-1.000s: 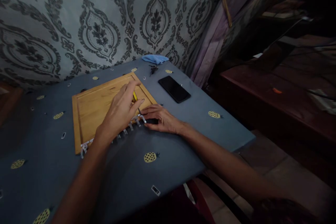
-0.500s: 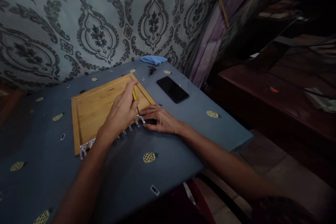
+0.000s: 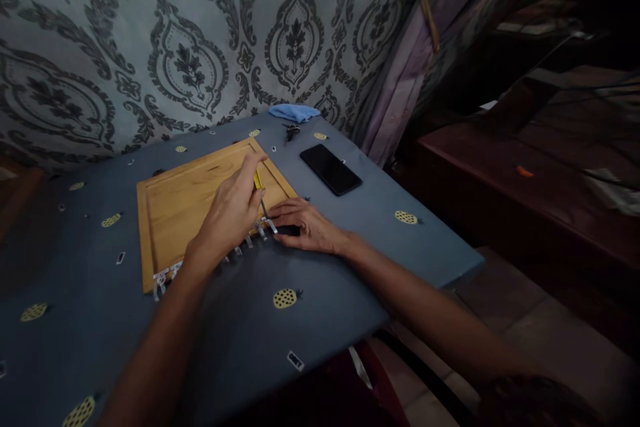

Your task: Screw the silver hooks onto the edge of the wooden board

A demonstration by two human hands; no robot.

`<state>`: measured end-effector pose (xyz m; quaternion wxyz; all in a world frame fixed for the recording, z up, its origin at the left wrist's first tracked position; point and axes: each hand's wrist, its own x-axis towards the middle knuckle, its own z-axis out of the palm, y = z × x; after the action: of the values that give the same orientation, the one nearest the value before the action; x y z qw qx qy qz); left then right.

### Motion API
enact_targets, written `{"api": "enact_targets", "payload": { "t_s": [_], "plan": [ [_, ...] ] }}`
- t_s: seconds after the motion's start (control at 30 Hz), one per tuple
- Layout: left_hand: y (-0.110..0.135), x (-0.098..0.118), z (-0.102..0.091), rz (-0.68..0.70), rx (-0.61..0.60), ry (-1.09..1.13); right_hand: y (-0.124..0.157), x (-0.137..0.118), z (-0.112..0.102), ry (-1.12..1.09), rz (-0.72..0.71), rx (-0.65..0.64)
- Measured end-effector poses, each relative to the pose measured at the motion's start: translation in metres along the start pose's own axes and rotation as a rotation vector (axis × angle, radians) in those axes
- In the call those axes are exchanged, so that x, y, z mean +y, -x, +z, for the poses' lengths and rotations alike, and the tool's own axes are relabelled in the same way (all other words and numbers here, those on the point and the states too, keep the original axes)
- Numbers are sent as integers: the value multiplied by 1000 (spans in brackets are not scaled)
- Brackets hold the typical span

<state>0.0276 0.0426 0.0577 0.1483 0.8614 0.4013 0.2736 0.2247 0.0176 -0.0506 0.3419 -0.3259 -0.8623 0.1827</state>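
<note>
My left hand (image 3: 231, 205) is closed round the yellow handle of a screwdriver (image 3: 257, 180), its thin shaft pointing down at the near right corner of a wooden board (image 3: 185, 197). The tip meets a silver metal hook (image 3: 271, 225) on the board's near edge. My right hand (image 3: 313, 225) grips that hook from the right, fingers over the board's corner and thumb below. Several more hooks (image 3: 160, 280) line the same edge, partly covered by my left forearm. The board lies flat and has a raised frame.
A black phone (image 3: 330, 169) lies right of the board on the blue pineapple-print tabletop (image 3: 340, 300). Keys (image 3: 291, 131) and a blue cloth (image 3: 294, 112) are near the patterned wall. Beyond the table's right edge stands a dark red bench (image 3: 500, 173) beside a purple curtain (image 3: 400, 90).
Hardly anything differs. The whole view has shifted slightly; both hands, the screwdriver and the board hold the same places relative to one another.
</note>
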Motion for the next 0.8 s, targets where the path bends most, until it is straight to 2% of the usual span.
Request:
{"api": "enact_targets", "payload": {
  "t_s": [0.13,0.33,0.8],
  "plan": [
    [1,0,-4,-22,-64,58,0,0,-1,-11,6,-13],
    [1,1,-11,-33,-16,22,1,0,0,-7,6,10],
    [1,-2,-3,-12,-41,38,0,-1,-1,6,7,-11]
  ]
}}
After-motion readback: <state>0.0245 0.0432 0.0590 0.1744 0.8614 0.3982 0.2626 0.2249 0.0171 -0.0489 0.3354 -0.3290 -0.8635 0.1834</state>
